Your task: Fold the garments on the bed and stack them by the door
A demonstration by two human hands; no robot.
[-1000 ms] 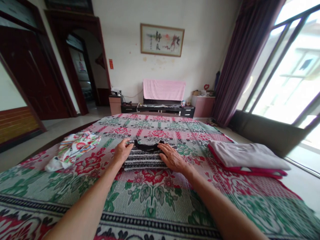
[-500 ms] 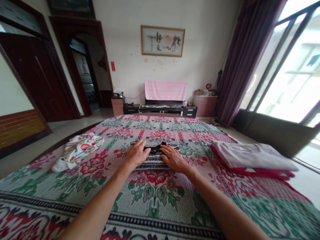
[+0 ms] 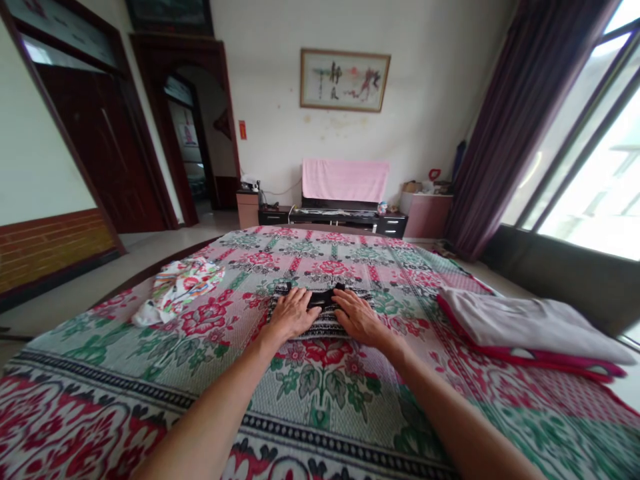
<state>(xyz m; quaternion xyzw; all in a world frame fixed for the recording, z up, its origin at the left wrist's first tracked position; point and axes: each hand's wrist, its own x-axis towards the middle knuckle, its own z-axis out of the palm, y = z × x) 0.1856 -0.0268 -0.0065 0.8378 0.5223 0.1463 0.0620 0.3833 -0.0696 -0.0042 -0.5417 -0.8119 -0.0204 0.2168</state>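
Note:
A folded black-and-white striped knit garment (image 3: pixel 323 328) with a black band along its far side lies on the flowered bedspread (image 3: pixel 320 400). My left hand (image 3: pixel 294 313) rests palm down on the garment's left part, fingers stretched out and pointing away from me. On its right part lies my right hand (image 3: pixel 361 319), also flat, with fingers extended. Both thumbs point inward, and the black band shows between the hands. Parts of the garment under the palms are hidden.
To the left is a crumpled, colourful printed cloth (image 3: pixel 183 287). A folded grey item on a red one forms a stack (image 3: pixel 530 327) at the right. Beyond the bed stands a low black cabinet (image 3: pixel 393 225), with a pink cloth (image 3: pixel 345 180) above it.
The view has turned slightly left, so everything sits farther right. Both hands stay on the striped garment; the left has shifted slightly, and more of the black band shows.

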